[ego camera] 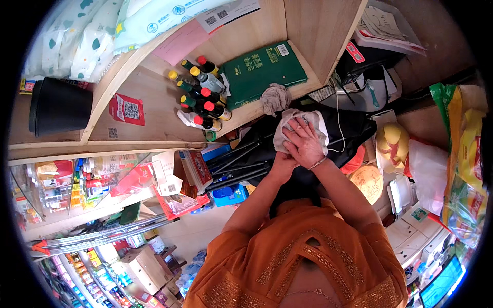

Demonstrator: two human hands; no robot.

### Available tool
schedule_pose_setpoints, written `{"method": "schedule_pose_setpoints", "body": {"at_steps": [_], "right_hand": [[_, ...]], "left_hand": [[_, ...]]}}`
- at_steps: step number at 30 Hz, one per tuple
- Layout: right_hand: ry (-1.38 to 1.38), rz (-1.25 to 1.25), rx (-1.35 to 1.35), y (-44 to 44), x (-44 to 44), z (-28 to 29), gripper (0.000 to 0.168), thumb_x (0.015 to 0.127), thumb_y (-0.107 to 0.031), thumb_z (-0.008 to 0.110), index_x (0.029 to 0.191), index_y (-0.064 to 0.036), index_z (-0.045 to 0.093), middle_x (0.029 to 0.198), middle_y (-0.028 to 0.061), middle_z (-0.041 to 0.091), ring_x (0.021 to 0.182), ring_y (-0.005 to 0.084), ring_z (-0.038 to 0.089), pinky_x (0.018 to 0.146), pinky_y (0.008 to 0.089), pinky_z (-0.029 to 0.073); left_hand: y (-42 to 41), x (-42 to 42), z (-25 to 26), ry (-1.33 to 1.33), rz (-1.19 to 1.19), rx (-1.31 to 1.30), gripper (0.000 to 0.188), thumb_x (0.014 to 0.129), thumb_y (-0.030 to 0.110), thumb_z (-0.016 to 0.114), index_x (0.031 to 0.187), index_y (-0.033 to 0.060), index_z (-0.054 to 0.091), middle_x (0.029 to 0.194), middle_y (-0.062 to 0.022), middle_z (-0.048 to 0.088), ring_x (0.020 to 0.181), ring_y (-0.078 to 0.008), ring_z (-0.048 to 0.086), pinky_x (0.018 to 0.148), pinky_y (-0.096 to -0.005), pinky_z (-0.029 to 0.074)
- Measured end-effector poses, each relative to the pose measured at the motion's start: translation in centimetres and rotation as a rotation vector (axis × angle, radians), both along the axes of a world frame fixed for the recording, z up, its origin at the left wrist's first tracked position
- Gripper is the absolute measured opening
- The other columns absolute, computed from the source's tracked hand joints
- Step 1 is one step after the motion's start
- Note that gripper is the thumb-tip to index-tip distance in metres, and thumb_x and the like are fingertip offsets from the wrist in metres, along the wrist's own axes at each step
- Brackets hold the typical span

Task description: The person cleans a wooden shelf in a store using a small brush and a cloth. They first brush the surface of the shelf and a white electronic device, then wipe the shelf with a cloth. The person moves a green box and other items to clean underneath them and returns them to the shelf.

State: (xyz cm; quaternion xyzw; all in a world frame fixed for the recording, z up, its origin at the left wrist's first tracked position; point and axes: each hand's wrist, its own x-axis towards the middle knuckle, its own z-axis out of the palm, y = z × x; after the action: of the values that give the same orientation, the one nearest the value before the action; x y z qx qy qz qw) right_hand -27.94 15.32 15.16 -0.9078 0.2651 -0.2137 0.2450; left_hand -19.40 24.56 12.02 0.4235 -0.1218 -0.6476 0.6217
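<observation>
Held out over a dark bag is a pale, greyish cloth (282,133), bunched around or over something with a white edge that shows at its right side. What lies under the cloth is hidden. My right hand (305,144), with a bracelet at the wrist, rests on top of it with fingers extended. From below, my left hand (284,166) grips the lower end, its fingers mostly hidden. Just beyond, a second crumpled greyish cloth (275,99) sits on the edge of the wooden shelf (240,117), touching a green carton (262,71).
Several bottles (206,94) with red, yellow and green caps stand near the shelf's edge. Black poles (235,158) protrude beside my left forearm. A white cable (339,115) hangs right of my hands. A black bin (61,107) and glass display case (96,181) are at left.
</observation>
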Motion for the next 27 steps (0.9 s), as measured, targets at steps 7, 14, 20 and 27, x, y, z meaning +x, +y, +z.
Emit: {"method": "schedule_pose_setpoints", "body": {"at_steps": [7, 14, 20, 27], "right_hand": [[-0.180, -0.157, 0.133, -3.1, 2.4, -1.1, 0.025, 0.087, -0.018, 0.054, 0.109, -0.007, 0.060, 0.117, 0.0132, 0.057, 0.117, 0.0356, 0.046, 0.100, 0.0462, 0.033], [-0.226, -0.240, 0.278, -5.7, 1.0, -2.1, 0.022, 0.087, -0.020, 0.053, 0.099, -0.004, 0.063, 0.099, 0.0172, 0.062, 0.097, 0.0364, 0.056, 0.085, 0.0403, 0.044], [-0.243, -0.384, 0.416, -5.6, 1.0, -2.8, 0.024, 0.087, -0.025, 0.054, 0.090, -0.003, 0.064, 0.087, 0.0178, 0.063, 0.084, 0.0374, 0.058, 0.077, 0.0408, 0.047], [-0.479, -0.217, 0.156, -1.9, 1.9, 2.3, 0.016, 0.078, -0.013, 0.060, 0.091, -0.005, 0.064, 0.100, 0.0112, 0.063, 0.101, 0.0334, 0.056, 0.091, 0.0444, 0.041]], "left_hand": [[0.2, -0.8, 1.6, -0.021, 0.079, -0.110, 0.064, 0.080, -0.008, 0.056, 0.136, 0.0127, 0.034, 0.128, -0.0027, 0.049, 0.116, -0.0196, 0.050, 0.095, -0.0392, 0.044], [1.4, -1.3, 2.8, -0.031, 0.061, -0.083, 0.067, 0.081, -0.004, 0.059, 0.139, 0.0144, 0.031, 0.127, -0.0015, 0.051, 0.115, -0.0182, 0.051, 0.094, -0.0392, 0.045], [1.8, -1.2, 3.1, -0.130, -0.009, -0.103, 0.067, 0.082, -0.007, 0.057, 0.140, 0.0135, 0.030, 0.127, -0.0014, 0.051, 0.114, -0.0166, 0.051, 0.093, -0.0366, 0.046], [1.6, -0.5, 3.4, -0.235, 0.030, -0.163, 0.059, 0.078, -0.012, 0.059, 0.131, 0.0061, 0.040, 0.124, -0.0047, 0.052, 0.112, -0.0167, 0.052, 0.092, -0.0342, 0.045]]}}
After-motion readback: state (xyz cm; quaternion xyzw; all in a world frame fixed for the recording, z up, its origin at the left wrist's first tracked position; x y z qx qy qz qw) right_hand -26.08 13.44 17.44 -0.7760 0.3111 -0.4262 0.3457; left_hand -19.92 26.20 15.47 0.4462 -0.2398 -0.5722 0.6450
